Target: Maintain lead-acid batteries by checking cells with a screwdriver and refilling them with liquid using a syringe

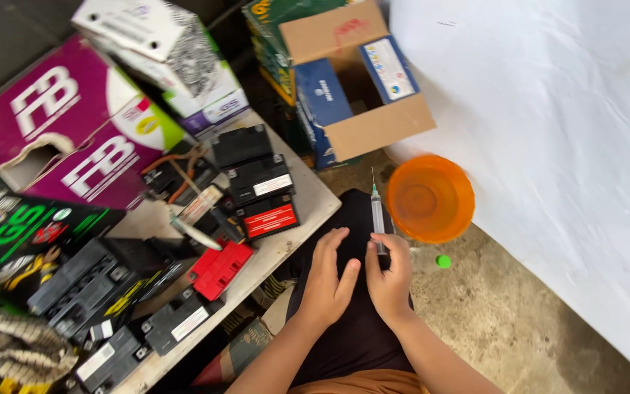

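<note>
A syringe point(377, 215) with a green hub and a thin needle stands upright in the right hand point(390, 281), needle aimed toward the far side — the grip is clamped on the lower barrel, fingers curled round it, apparently to keep the sharp tip away from the body. The left hand point(327, 281) hovers just beside it, fingers spread and apart, holding nothing; its thumb nearly meets the right hand over the person's dark-clothed lap. Just right of the syringe, an orange plastic bowl point(430, 198) sits on the concrete floor point(519, 321), and a small green cap point(443, 260) lies near its near rim — close at hand, perhaps off the needle, though that cannot be confirmed. To the left, a pale surface point(308, 193) carries a row of small black batteries point(260, 179), one with a red label point(270, 219), and a red battery point(219, 268) at its near edge; more dark batteries crowd the near-left corner. Purple-and-white cartons point(74, 124) are stacked at the far left, and an open blue and brown cardboard box point(351, 87) stands at the far middle. A white sheet point(548, 109) covers the right side. Whether the syringe holds any liquid is too small to tell, and the bowl looks empty but its bottom is blurred. The plunger end is hidden inside the right hand. The forearms are cut off by the near edge, and a woven cloth point(9, 343) at the near left is only partly in view.
</note>
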